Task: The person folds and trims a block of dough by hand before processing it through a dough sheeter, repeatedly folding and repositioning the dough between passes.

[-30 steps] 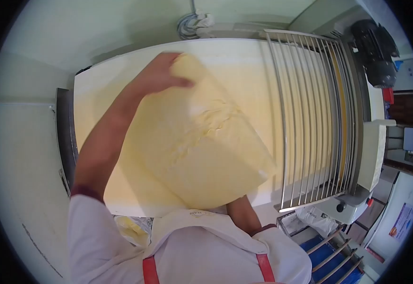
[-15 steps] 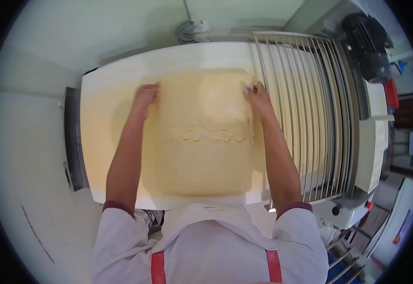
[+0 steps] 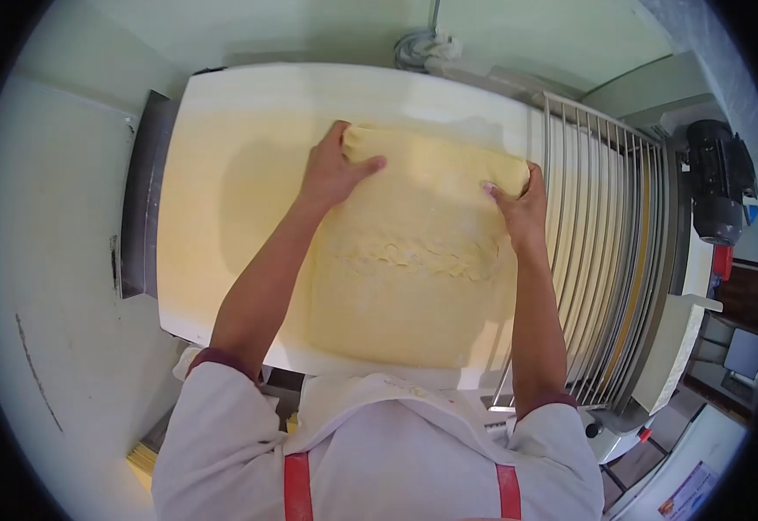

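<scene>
A pale yellow sheet of dough [image 3: 405, 317] lies on the white sheeter table, with a ragged seam running across its middle. My left hand [image 3: 334, 172] grips the far left corner, thumb on top and fingers tucked under the edge. At the far right corner, my right hand [image 3: 521, 207] holds the dough the same way, its thumb pressed on the upper face. Between the hands the far edge looks slightly raised. The fingers beneath the dough are hidden.
On the right a metal bar guard [image 3: 600, 243] covers part of the white table surface [image 3: 223, 217]. A dark motor [image 3: 714, 182] sits beyond it. A metal end plate [image 3: 146, 200] borders the left side. A coiled cable [image 3: 415, 50] hangs at the wall.
Both hands have gone from the dough's sides to grips on its far corners, and the far edge has come up slightly. The camera view has shifted and rotated.
</scene>
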`<action>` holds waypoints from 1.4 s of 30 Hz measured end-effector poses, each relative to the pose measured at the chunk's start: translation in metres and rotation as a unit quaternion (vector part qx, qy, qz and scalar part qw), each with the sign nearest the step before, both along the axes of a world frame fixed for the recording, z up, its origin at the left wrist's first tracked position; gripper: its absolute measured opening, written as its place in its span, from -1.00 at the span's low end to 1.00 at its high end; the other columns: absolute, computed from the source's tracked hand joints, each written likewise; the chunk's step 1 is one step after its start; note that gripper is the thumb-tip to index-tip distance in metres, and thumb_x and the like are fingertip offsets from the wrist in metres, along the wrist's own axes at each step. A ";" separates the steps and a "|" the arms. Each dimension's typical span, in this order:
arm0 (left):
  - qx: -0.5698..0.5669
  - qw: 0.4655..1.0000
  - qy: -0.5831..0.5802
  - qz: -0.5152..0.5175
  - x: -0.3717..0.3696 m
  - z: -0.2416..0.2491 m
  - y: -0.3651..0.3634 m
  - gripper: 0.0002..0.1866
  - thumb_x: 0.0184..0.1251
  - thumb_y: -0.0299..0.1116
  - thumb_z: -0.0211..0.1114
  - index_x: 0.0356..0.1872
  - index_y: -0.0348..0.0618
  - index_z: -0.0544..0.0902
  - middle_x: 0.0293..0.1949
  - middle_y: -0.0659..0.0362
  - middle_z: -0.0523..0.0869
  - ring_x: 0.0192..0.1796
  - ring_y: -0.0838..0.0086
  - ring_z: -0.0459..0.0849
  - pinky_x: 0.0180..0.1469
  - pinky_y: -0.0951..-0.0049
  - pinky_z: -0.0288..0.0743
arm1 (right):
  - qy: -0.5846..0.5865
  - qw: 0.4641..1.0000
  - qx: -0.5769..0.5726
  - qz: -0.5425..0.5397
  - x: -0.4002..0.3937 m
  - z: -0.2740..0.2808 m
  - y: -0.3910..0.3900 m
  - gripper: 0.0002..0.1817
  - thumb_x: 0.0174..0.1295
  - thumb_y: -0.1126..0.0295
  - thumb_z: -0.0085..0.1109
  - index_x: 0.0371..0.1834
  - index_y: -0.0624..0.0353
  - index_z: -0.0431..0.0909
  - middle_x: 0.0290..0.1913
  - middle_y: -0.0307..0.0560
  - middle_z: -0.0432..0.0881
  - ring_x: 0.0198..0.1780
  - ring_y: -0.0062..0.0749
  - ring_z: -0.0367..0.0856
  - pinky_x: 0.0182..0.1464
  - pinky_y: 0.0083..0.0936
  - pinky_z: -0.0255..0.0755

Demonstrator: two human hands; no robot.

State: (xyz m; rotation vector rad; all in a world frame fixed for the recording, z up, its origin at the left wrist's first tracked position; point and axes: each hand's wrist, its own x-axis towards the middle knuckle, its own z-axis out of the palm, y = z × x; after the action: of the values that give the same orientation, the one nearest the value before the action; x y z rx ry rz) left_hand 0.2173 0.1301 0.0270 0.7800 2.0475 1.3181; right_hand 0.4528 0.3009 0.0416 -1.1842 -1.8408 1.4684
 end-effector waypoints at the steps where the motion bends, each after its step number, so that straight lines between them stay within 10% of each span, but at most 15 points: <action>1: -0.009 0.999 -0.031 0.017 0.001 -0.009 -0.001 -0.38 0.06 -0.33 0.54 0.14 -0.25 0.47 -0.13 -0.01 0.73 -0.08 0.31 0.73 0.03 0.33 0.58 | -0.019 1.000 -0.008 -0.017 0.001 -0.011 0.000 -0.40 0.01 0.55 0.46 0.12 0.27 0.36 -0.08 -0.05 0.62 -0.05 -0.38 0.61 0.04 -0.48 0.51; 6: -0.113 0.992 -0.037 0.031 -0.015 -0.019 -0.003 -0.40 0.21 -0.38 0.43 0.24 -0.28 0.39 0.05 0.01 0.65 0.13 0.38 0.61 0.21 0.37 0.46 | -0.133 0.991 -0.025 0.011 -0.008 -0.024 0.023 -0.29 0.03 0.48 0.47 0.25 0.30 0.30 0.10 0.08 0.55 0.13 -0.20 0.54 0.18 -0.38 0.43; 9: 0.140 0.973 -0.185 0.002 -0.022 -0.062 -0.022 -0.42 0.38 -0.44 0.24 0.39 -0.25 0.29 0.23 0.04 0.53 0.23 0.41 0.52 0.30 0.39 0.35 | -0.207 0.913 0.349 0.030 -0.058 -0.033 0.006 -0.18 0.11 0.30 0.41 0.40 0.29 0.17 0.37 0.25 0.29 0.42 0.00 0.24 0.44 -0.16 0.11; 13: 0.213 0.944 -0.250 0.011 -0.011 -0.079 -0.033 -0.41 0.49 -0.49 0.05 0.49 -0.23 0.13 0.36 0.09 0.39 0.32 0.45 0.41 0.36 0.42 0.27 | -0.332 0.828 0.404 0.202 -0.177 -0.056 -0.061 -0.10 0.34 -0.16 -0.11 0.54 0.27 -0.08 0.54 0.31 -0.06 0.60 0.06 -0.24 0.52 0.12 -0.41; 42: 0.189 0.966 -0.167 0.048 -0.008 -0.081 -0.023 -0.30 0.28 -0.60 0.24 0.44 -0.30 0.18 0.28 0.05 0.47 0.27 0.38 0.49 0.26 0.41 0.42 | -0.430 0.793 0.421 0.094 -0.091 -0.049 -0.003 0.03 0.31 -0.34 -0.25 0.55 0.30 -0.23 0.58 0.23 -0.19 0.60 0.07 -0.34 0.52 0.15 -0.45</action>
State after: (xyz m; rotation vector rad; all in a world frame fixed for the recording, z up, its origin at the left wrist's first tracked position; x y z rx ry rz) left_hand 0.2092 0.1068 -0.0541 0.5708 1.6061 1.7928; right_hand 0.3618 0.2980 -0.0079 -1.2492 -2.7944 -0.0626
